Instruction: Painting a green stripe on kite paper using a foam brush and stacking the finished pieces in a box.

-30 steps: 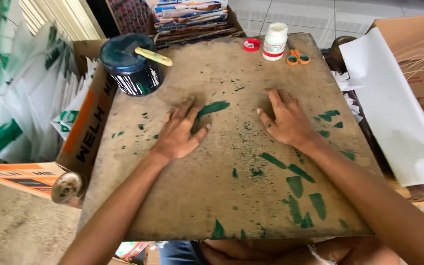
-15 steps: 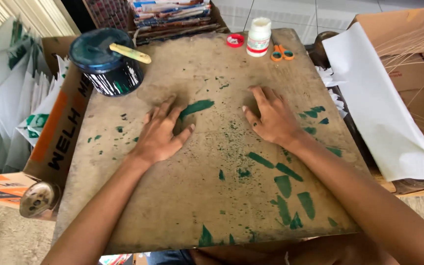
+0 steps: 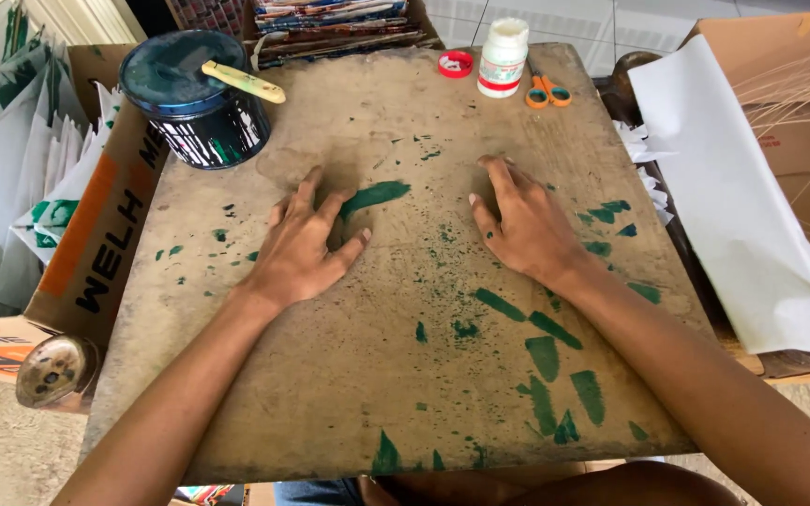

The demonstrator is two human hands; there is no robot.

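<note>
Board: paint-stained wooden work board (image 3: 377, 375), green smears across it.
Paint tin: dark tin (image 3: 197, 98) at board's far-left corner.
Left hand (image 3: 307, 248): flat, fingers spread, holding nothing.
Right hand (image 3: 522, 225): likewise flat, empty.
Change: both hands unmoved; only the view has shifted.

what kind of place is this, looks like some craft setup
Probably a small home craft or painting workspace. A paint-stained wooden board serves as the work surface, with a dark paint can and brush at its corner, orange scissors, a white bottle, and white paper sheets stacked alongside.
</note>
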